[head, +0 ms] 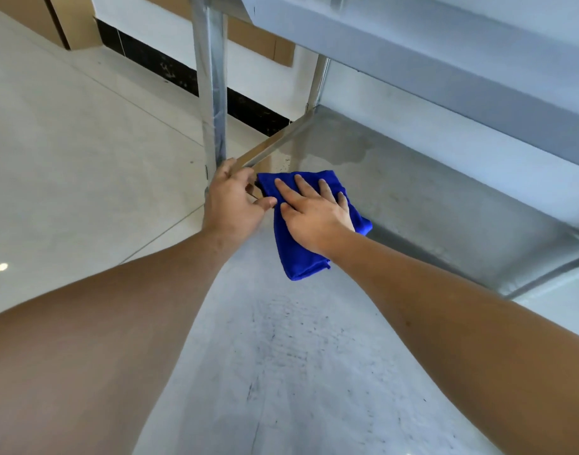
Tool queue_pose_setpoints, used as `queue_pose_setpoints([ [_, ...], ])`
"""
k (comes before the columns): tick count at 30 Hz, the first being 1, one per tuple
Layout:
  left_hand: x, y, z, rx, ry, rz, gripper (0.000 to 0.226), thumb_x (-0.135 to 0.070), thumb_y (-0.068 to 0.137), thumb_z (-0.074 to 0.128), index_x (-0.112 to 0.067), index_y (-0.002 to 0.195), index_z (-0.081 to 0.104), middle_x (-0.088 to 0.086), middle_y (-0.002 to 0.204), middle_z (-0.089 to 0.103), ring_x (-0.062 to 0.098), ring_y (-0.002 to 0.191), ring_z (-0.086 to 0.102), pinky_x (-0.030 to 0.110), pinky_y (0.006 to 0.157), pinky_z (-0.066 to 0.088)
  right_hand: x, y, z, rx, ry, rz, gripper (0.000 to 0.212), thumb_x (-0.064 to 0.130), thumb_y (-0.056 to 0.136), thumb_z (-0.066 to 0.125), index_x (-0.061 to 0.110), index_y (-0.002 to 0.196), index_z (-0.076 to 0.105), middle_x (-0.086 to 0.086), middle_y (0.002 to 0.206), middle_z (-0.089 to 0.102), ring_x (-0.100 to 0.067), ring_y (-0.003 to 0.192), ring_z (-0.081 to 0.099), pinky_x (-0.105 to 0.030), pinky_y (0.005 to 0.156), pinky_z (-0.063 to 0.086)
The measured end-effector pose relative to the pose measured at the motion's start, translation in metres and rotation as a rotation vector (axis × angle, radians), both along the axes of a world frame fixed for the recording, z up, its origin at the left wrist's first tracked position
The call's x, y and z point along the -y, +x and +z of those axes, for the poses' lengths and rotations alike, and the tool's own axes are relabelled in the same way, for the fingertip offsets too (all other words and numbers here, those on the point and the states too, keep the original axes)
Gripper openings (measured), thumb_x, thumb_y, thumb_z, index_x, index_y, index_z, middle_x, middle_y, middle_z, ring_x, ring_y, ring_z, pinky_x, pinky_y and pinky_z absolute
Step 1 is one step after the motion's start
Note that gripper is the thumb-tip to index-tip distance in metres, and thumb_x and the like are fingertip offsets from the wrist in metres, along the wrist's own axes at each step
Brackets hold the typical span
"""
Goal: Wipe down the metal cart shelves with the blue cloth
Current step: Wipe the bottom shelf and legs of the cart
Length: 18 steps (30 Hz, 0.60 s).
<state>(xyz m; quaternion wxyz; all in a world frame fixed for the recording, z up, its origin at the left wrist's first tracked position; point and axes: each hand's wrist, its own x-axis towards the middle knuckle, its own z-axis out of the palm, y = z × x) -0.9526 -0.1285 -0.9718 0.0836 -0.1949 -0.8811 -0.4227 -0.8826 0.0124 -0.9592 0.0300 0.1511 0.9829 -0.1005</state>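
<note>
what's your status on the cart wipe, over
Right hand flat on blue cloth, pressing it on lower shelf. Left hand grips shelf corner by the post. Nothing in the way.

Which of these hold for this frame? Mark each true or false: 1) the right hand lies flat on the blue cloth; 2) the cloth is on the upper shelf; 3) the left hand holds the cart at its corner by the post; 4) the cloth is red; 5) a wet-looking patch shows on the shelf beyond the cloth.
1) True: the right hand presses on the blue cloth with straight fingers.
2) False: the cloth lies on the lower shelf, under the upper shelf.
3) True: the left hand grips the shelf edge at the corner beside the post.
4) False: it is blue.
5) True: a darker wet-looking patch lies just beyond the cloth.
</note>
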Motion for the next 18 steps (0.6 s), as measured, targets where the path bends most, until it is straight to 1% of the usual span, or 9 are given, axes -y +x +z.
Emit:
queue_pose_setpoints([
  [3,0.006,-0.006,0.0,-0.076,0.093,0.122,0.041,-0.017,0.083,0.075,-0.011,0.121,0.064,0.009,0.136,0.053,0.022,0.124,0.053,0.025,0.097,0.04,0.019,-0.027,0.003,-0.014,0.031,0.051,0.053,0.052,0.102,0.016,0.052,0.154,0.006,0.007,0.168,0.007,-0.036,0.152,-0.002,-0.066,0.117,-0.002],
  [7,0.008,-0.014,-0.008,-0.141,0.127,0.149,0.033,-0.009,0.085,0.065,-0.011,0.117,0.065,0.006,0.126,0.06,0.021,0.117,0.056,0.029,0.095,0.047,0.025,-0.072,0.005,0.005,0.049,0.081,0.053,0.055,0.102,0.018,0.051,0.154,0.009,0.008,0.168,0.006,-0.035,0.153,-0.003,-0.069,0.115,-0.001],
  [10,0.007,-0.018,-0.017,-0.192,0.136,0.123,0.031,-0.012,0.085,0.061,-0.012,0.116,0.066,0.004,0.123,0.062,0.02,0.114,0.056,0.031,0.092,0.048,0.017,-0.097,0.002,0.015,-0.002,0.057,0.055,0.056,0.1,0.021,0.053,0.154,0.012,0.011,0.168,0.006,-0.032,0.153,-0.003,-0.066,0.117,-0.002],
  [12,0.003,-0.022,-0.019,-0.237,0.113,0.091,0.033,-0.017,0.086,0.058,-0.013,0.117,0.067,0.003,0.122,0.064,0.021,0.112,0.056,0.032,0.094,0.047,0.008,-0.105,-0.001,-0.021,-0.053,0.001,0.057,0.058,0.097,0.024,0.054,0.153,0.014,0.012,0.168,0.008,-0.03,0.153,-0.001,-0.063,0.118,-0.003],
  [14,-0.005,-0.024,-0.02,-0.277,0.036,0.094,0.036,-0.024,0.086,0.056,-0.015,0.119,0.067,0.002,0.124,0.066,0.024,0.116,0.056,0.041,0.103,0.042,-0.003,-0.111,-0.004,-0.036,-0.051,-0.033,0.058,0.058,0.096,0.025,0.054,0.153,0.016,0.013,0.167,0.01,-0.028,0.154,0.0,-0.06,0.118,-0.002],
  [15,-0.01,-0.023,-0.02,-0.29,-0.038,0.109,0.037,-0.029,0.086,0.053,-0.018,0.119,0.067,0.001,0.127,0.065,0.025,0.121,0.053,0.047,0.108,0.036,-0.01,-0.115,-0.005,-0.038,-0.044,-0.049,0.058,0.057,0.096,0.025,0.053,0.153,0.017,0.013,0.167,0.011,-0.027,0.154,0.0,-0.06,0.119,-0.001],
  [17,-0.026,-0.018,-0.02,-0.263,-0.194,0.125,0.038,-0.039,0.09,0.046,-0.025,0.119,0.066,-0.001,0.134,0.061,0.026,0.133,0.044,0.059,0.114,0.019,-0.028,-0.121,-0.005,-0.046,-0.019,-0.098,0.057,0.055,0.097,0.025,0.05,0.154,0.018,0.013,0.167,0.013,-0.026,0.154,0.001,-0.06,0.119,0.001],
  [18,-0.035,-0.016,-0.018,-0.226,-0.245,0.119,0.039,-0.042,0.092,0.043,-0.027,0.12,0.064,-0.001,0.137,0.058,0.026,0.138,0.038,0.065,0.114,0.011,-0.039,-0.125,-0.004,-0.052,0.004,-0.132,0.057,0.053,0.098,0.025,0.048,0.155,0.019,0.012,0.167,0.014,-0.025,0.154,0.001,-0.06,0.119,0.002],
])
